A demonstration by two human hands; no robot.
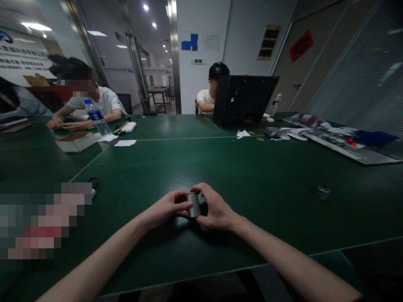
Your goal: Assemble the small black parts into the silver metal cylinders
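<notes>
A small silver metal cylinder (194, 206) stands nearly upright between my two hands, just above or on the green tabletop; I cannot tell whether it touches the table. My left hand (168, 206) grips its left side, with the thumb across the front and the fingers curled behind. From the right, my right hand (217, 208) curves around it, fingers at the top rim and thumb near the bottom. Farther right on the table sits a second short metal cylinder (323, 193), apart from both hands.
The green table (151, 161) extends ahead. At its far side stand a black box-like case (248, 100), a water bottle (97, 117) and an open carton (77, 142). Papers and a loaded board (362, 147) lie to the right. Co-workers (107, 100) sit opposite. A blurred patch hides the left.
</notes>
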